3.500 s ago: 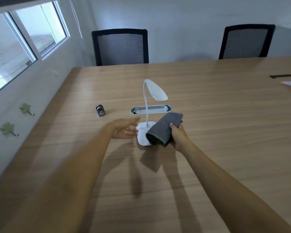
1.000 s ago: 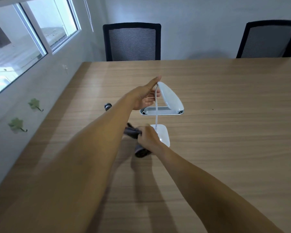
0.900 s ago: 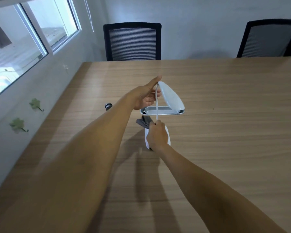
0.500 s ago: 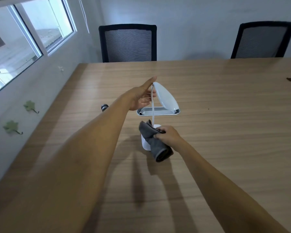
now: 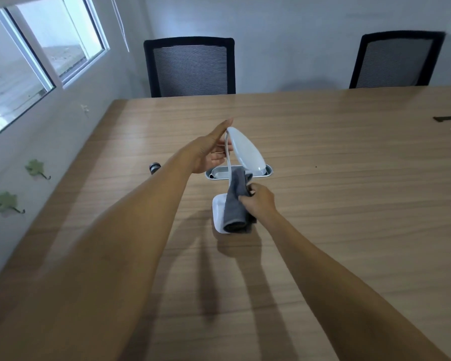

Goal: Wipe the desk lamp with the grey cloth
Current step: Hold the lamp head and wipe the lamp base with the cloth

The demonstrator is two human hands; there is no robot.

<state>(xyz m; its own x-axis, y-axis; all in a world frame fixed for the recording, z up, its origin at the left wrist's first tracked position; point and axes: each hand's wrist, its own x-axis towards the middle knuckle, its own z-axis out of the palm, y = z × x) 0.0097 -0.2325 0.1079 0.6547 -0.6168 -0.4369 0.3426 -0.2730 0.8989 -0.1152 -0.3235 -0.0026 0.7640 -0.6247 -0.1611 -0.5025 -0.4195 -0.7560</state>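
A white desk lamp stands on the wooden table (image 5: 336,204), with an oval head (image 5: 246,149), a thin bent neck and a flat white base (image 5: 218,209). My left hand (image 5: 211,152) holds the top of the lamp head from the left, thumb up along its edge. My right hand (image 5: 261,199) grips a folded grey cloth (image 5: 236,201). The cloth is pressed against the lower neck and hangs down over the base, hiding most of it.
A grey oval tray (image 5: 268,173) lies just behind the lamp. A small dark cylinder (image 5: 154,168) sits to the left, partly behind my forearm. Two black mesh chairs (image 5: 190,66) (image 5: 396,61) stand at the far edge. The wall and windows are close on the left.
My right hand has lifted the grey cloth from beside the base up along the lamp's neck. My left hand keeps its hold on the lamp head.
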